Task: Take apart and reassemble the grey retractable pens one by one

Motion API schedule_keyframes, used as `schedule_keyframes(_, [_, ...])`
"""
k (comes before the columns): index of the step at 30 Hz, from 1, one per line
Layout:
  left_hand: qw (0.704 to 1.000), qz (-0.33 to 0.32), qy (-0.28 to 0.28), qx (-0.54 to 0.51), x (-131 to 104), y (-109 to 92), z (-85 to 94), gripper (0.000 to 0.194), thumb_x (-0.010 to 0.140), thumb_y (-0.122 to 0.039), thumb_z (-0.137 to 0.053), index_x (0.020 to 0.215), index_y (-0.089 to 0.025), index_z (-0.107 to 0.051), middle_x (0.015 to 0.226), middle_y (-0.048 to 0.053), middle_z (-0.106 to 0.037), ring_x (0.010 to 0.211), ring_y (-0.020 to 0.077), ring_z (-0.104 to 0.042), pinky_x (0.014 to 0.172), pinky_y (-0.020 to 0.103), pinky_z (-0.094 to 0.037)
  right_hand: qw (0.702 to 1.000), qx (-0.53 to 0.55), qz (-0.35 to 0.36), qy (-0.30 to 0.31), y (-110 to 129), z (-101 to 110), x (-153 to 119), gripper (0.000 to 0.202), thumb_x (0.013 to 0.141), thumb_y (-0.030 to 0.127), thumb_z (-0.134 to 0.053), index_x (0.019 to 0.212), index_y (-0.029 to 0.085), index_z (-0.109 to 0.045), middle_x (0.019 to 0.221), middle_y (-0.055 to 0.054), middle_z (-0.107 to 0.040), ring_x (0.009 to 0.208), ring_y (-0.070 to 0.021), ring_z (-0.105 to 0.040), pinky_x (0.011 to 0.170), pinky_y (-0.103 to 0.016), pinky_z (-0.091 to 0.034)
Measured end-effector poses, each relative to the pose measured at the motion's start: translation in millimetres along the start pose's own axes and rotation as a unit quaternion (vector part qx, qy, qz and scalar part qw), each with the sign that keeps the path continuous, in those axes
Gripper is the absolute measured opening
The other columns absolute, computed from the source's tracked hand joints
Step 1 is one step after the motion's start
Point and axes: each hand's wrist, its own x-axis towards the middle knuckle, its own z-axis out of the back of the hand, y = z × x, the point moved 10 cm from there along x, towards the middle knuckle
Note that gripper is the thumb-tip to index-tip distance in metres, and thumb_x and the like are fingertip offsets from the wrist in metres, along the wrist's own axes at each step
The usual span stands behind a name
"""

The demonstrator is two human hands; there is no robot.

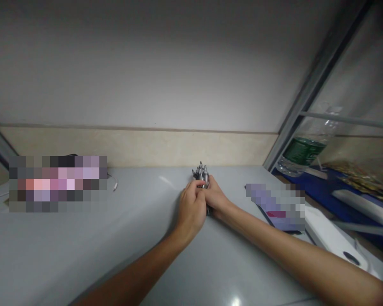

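Observation:
A bundle of several dark and clear pens (205, 172) stands roughly upright at the middle of the grey table (140, 238). My left hand (192, 206) wraps round the bundle from the left and front, fingers closed. From the right, my right hand (216, 195) also closes round the same pens, and the two hands touch. The pen tips stick out above my fingers, and a short dark part shows below, between my hands. Most of the pens' length is hidden by the fingers.
On the right lie a purple item (274, 208), partly blurred out, and a white device (333, 238). A bottle with a green label (303, 151) stands beyond the metal frame (289, 114). Blurred pink items (57, 182) and a white cable end (115, 186) are on the left.

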Motion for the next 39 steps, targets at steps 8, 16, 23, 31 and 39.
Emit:
schedule_keyframes(8, [0.993, -0.008, -0.114, -0.034, 12, -6, 70.2, 0.042, 0.077, -0.03, -0.055, 0.115, -0.018, -0.042, 0.12, 0.011, -0.054, 0.111, 0.0211, -0.052, 0.099, 0.036, -0.037, 0.983, 0.08, 0.163, -0.013, 46, -40, -14, 0.043, 0.062, 0.015, -0.062, 0.101, 0.021, -0.043, 0.087, 0.001, -0.061, 0.079, -0.0149, -0.058, 0.072, -0.025, -0.047])
schedule_keyframes(16, [0.991, -0.092, 0.015, -0.093, 35, -38, 94.5, 0.049, 0.065, -0.029, -0.072, 0.108, -0.017, -0.051, 0.107, 0.007, -0.066, 0.097, 0.0203, -0.062, 0.086, 0.032, -0.047, 0.954, 0.084, 0.288, 0.016, 82, -103, -20, 0.053, 0.069, 0.017, -0.066, 0.115, 0.023, -0.041, 0.096, -0.004, -0.065, 0.084, -0.0188, -0.061, 0.079, -0.03, -0.048])
schedule_keyframes(23, [0.978, -0.157, -0.11, 0.077, 21, -43, 126.0, 0.033, 0.071, -0.034, -0.067, 0.097, -0.019, -0.054, 0.09, 0.003, -0.067, 0.084, 0.0188, -0.063, 0.078, 0.029, -0.047, 0.958, 0.095, 0.271, 0.022, 65, -126, -13, 0.049, 0.072, 0.025, -0.067, 0.113, 0.023, -0.041, 0.096, -0.004, -0.066, 0.084, -0.0197, -0.062, 0.077, -0.03, -0.049])
schedule_keyframes(31, [0.985, -0.137, -0.104, 0.021, 25, -21, 129.3, 0.031, 0.068, -0.031, -0.069, 0.091, -0.019, -0.052, 0.081, -0.001, -0.063, 0.075, 0.0148, -0.061, 0.07, 0.024, -0.048, 0.959, 0.089, 0.258, 0.077, 56, -135, -13, 0.054, 0.066, 0.024, -0.071, 0.113, 0.022, -0.045, 0.103, -0.006, -0.066, 0.088, -0.0195, -0.062, 0.081, -0.031, -0.049])
schedule_keyframes(39, [0.984, -0.129, -0.12, 0.008, 27, -10, 132.7, 0.036, 0.061, -0.028, -0.071, 0.089, -0.019, -0.051, 0.084, -0.001, -0.061, 0.078, 0.0145, -0.061, 0.076, 0.025, -0.048, 0.952, 0.114, 0.264, 0.102, 49, -140, -9, 0.056, 0.063, 0.021, -0.072, 0.112, 0.022, -0.046, 0.106, -0.006, -0.065, 0.095, -0.02, -0.061, 0.087, -0.032, -0.049])
